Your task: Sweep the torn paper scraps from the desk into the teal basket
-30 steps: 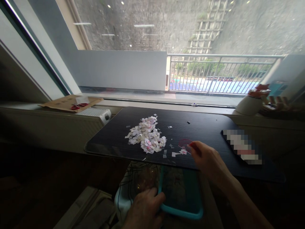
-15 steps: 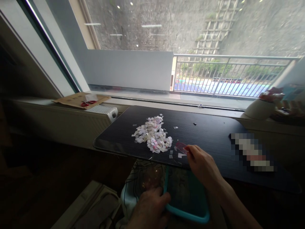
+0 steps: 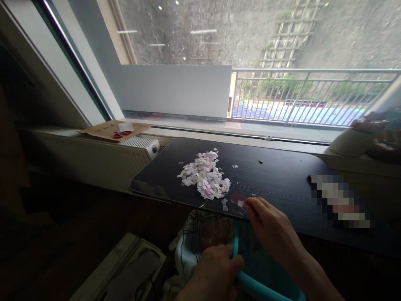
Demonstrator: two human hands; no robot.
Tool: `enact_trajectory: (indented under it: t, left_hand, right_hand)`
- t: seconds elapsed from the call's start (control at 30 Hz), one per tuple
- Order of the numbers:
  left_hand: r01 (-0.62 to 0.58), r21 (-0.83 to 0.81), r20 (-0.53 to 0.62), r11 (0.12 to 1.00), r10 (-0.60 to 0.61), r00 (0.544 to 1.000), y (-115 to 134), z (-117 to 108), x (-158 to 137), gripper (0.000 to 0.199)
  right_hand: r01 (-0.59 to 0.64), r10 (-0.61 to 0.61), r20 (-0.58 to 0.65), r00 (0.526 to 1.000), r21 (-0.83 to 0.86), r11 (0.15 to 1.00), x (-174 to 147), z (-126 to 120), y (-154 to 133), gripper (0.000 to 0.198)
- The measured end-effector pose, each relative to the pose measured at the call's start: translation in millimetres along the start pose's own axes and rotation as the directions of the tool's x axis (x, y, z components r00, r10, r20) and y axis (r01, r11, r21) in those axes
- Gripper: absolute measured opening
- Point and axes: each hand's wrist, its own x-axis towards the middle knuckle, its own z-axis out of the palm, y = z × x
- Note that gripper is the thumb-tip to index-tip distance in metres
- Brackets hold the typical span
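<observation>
1. Near the front edge of the table [image 3: 282, 173], the pink sheet [image 3: 236, 198] juts left from the right hand [image 3: 272, 221], which pinches its right end; its long axis runs roughly sideways.
2. Just left of the sheet lie loose scraps [image 3: 224, 204]; farther left and slightly beyond, the paper pile [image 3: 205, 173], apart from it. The right hand is nearer both.
3. Below the edge, the left hand [image 3: 219, 267] clasps the rim of the blue box [image 3: 260, 287].

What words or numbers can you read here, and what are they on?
None can be read.
Brown paper: faint dark marks, too blurred to read.
Paper scraps: any writing is too small to read.
Pixelated item on the dark table: nothing readable.
</observation>
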Motion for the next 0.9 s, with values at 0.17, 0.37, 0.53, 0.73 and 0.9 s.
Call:
enact_trajectory:
  t: [0.17, 0.37, 0.53, 0.73, 0.9]
  left_hand:
    - [-0.026, 0.004, -0.055, 1.0, 0.026, 0.998, -3, 4, -4, 0.013]
    - [-0.018, 0.005, -0.081, 1.0, 0.018, 0.997, -3, 5, -4, 0.013]
    - [-0.006, 0.019, -0.093, 1.0, 0.008, 0.996, -3, 3, -5, 0.014]
    - [-0.007, 0.001, -0.048, 1.0, 0.007, 0.999, -3, 2, -6, 0.015]
    - [0.032, -0.02, -0.08, 0.999, -0.033, 0.996, -9, 3, -8, 0.013]
  right_hand:
    - [0.047, -0.048, 0.016, 0.999, 0.017, 0.999, -8, 2, -4, 0.023]
    - [0.044, -0.045, -0.018, 0.999, -0.02, 0.999, 0, 9, -5, 0.022]
    - [0.111, -0.113, 0.029, 0.993, 0.052, 0.992, -2, 12, -5, 0.023]
    - [0.104, -0.105, 0.016, 0.994, 0.045, 0.994, -15, 13, -15, 0.022]
    - [0.111, -0.109, -0.034, 0.993, 0.081, 0.99, -13, -1, 12, 0.02]
